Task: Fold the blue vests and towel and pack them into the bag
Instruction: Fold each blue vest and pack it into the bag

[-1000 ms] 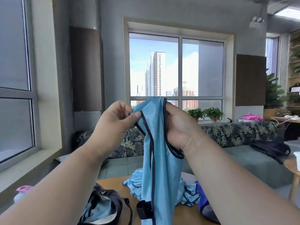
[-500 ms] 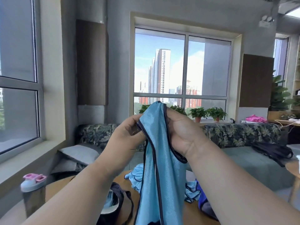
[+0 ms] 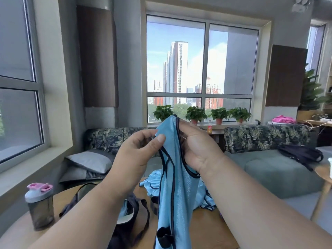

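A light blue vest [image 3: 177, 191] with dark trim hangs in the air above the wooden table [image 3: 206, 225]. My left hand [image 3: 138, 153] pinches its upper edge between thumb and fingers. My right hand [image 3: 197, 148] grips the shoulder strap beside it. Below, more blue vests [image 3: 152, 182] lie crumpled on the table. A dark bag [image 3: 133, 218] lies open at the left under my left arm, with blue fabric inside it.
A grey shaker bottle [image 3: 39, 205] with a pink lid stands at the table's left edge. A sofa [image 3: 269, 159] with a dark backpack [image 3: 301, 153] runs behind the table. Another small round table [image 3: 323, 173] is at the right edge.
Both hands have come lower in view with the vest, and the view has tilted down and left, showing the bottle and more of the table.
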`<control>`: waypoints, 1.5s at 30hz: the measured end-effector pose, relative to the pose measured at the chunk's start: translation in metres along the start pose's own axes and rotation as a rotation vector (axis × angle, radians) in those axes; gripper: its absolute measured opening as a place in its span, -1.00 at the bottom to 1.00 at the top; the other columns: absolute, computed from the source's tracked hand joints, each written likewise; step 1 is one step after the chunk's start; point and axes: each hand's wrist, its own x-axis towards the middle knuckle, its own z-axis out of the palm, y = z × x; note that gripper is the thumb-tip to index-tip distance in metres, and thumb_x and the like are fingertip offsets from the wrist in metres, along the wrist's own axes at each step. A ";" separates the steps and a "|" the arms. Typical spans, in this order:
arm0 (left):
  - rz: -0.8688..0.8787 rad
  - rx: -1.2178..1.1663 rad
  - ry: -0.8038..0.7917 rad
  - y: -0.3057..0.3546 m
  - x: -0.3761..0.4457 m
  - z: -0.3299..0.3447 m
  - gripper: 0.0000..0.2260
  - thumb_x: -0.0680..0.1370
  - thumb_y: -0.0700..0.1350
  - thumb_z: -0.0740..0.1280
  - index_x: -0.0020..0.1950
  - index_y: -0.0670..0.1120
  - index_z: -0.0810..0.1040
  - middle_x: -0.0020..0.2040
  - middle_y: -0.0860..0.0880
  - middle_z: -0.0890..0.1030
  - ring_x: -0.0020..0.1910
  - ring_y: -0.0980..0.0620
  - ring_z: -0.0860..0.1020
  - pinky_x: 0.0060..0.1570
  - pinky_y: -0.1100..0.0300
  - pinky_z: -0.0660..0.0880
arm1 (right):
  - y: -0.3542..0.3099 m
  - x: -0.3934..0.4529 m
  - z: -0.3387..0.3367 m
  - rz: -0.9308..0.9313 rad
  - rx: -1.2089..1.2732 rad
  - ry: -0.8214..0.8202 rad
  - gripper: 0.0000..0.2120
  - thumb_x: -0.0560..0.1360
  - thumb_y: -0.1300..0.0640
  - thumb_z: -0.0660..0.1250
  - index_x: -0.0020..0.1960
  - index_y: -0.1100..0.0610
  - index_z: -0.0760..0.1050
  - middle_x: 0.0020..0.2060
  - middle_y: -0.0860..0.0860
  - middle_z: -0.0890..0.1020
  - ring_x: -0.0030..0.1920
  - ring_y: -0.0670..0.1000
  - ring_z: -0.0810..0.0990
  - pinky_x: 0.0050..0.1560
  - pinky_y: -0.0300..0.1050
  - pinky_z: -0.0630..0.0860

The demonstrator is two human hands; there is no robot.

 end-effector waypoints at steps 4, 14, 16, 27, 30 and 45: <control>0.026 -0.009 0.077 -0.005 0.000 0.002 -0.78 0.56 -0.06 0.48 0.14 -0.15 0.69 0.04 -0.13 0.75 0.01 0.02 0.69 0.05 0.21 0.59 | 0.004 0.001 -0.001 -0.022 0.035 0.013 -0.64 0.60 0.15 0.44 0.33 0.29 0.59 -0.01 0.20 0.74 -0.14 0.14 0.72 -0.13 0.03 0.70; -0.033 -0.009 0.163 -0.012 0.004 0.001 -0.81 0.65 -0.27 0.38 0.15 -0.01 0.67 -0.11 0.00 0.73 -0.20 0.10 0.65 -0.20 0.29 0.56 | 0.015 0.008 -0.012 -0.003 0.006 0.011 -0.71 0.60 0.23 0.41 0.30 0.28 0.63 0.01 0.21 0.74 -0.14 0.11 0.74 -0.18 -0.05 0.68; -0.116 -0.087 0.181 -0.011 0.008 0.003 -0.76 0.68 -0.31 0.29 0.26 -0.03 0.57 -0.20 0.07 0.71 -0.36 0.18 0.60 -0.38 0.39 0.48 | 0.015 0.008 -0.013 -0.009 0.005 0.005 -0.78 0.61 0.26 0.40 0.24 0.27 0.66 -0.06 0.17 0.75 -0.19 0.08 0.74 -0.24 -0.10 0.67; -0.300 -0.204 0.280 -0.018 0.035 -0.006 -0.73 0.67 -0.33 0.27 0.23 -0.05 0.64 -0.11 -0.06 0.75 -0.19 0.01 0.68 -0.07 0.08 0.63 | 0.066 0.000 -0.068 -0.005 -0.637 -0.094 -0.84 0.56 0.14 0.50 -0.08 0.05 0.51 -0.26 -0.05 0.57 -0.21 -0.06 0.52 -0.12 -0.15 0.42; -0.313 -0.212 0.257 -0.024 0.035 -0.006 -0.73 0.67 -0.33 0.25 0.27 -0.07 0.61 -0.11 -0.09 0.74 -0.18 -0.02 0.67 -0.04 0.07 0.61 | 0.094 -0.005 -0.084 0.055 -0.727 -0.137 -0.83 0.54 0.16 0.51 -0.09 0.07 0.52 -0.26 -0.06 0.54 -0.22 -0.07 0.46 -0.18 -0.18 0.36; -0.321 -0.238 0.298 -0.044 0.037 -0.033 -0.72 0.67 -0.34 0.26 0.30 -0.09 0.60 0.02 -0.17 0.70 -0.16 -0.03 0.66 -0.06 0.10 0.64 | 0.130 -0.015 -0.120 -0.092 -0.561 -0.053 -0.79 0.60 0.30 0.43 0.01 -0.01 0.59 -0.05 -0.09 0.65 -0.15 -0.03 0.60 -0.07 -0.11 0.54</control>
